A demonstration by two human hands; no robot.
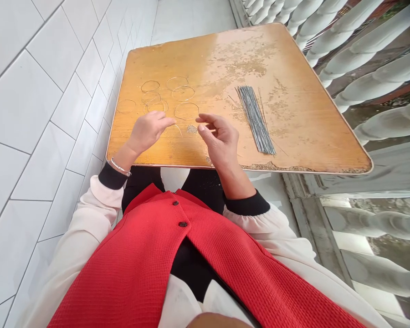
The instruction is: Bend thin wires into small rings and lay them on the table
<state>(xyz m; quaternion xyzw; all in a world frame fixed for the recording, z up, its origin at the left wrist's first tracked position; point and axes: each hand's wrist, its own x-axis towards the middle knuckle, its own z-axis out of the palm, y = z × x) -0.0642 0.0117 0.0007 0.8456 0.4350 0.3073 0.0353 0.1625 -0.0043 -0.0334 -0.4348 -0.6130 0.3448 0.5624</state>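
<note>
My left hand [147, 132] rests over the near edge of a worn, varnished wooden tabletop [205, 59], its fingers pointing right. A thin curved wire [178, 130] lies just past those fingertips, and I cannot tell if they pinch it. My right hand [218, 139] hovers opposite, thumb and forefinger apart, close to a small tan clump [192, 129]. Several thin wire rings [186, 103] lie on the wood beyond my hands. A bundle of straight grey wires [256, 119] lies to the right.
White tiles [51, 118] run along the left side, and white stone balusters [372, 77] stand along the right. The table's peeling near edge [276, 167] lies against my lap. A metal bangle [119, 167] circles my left wrist.
</note>
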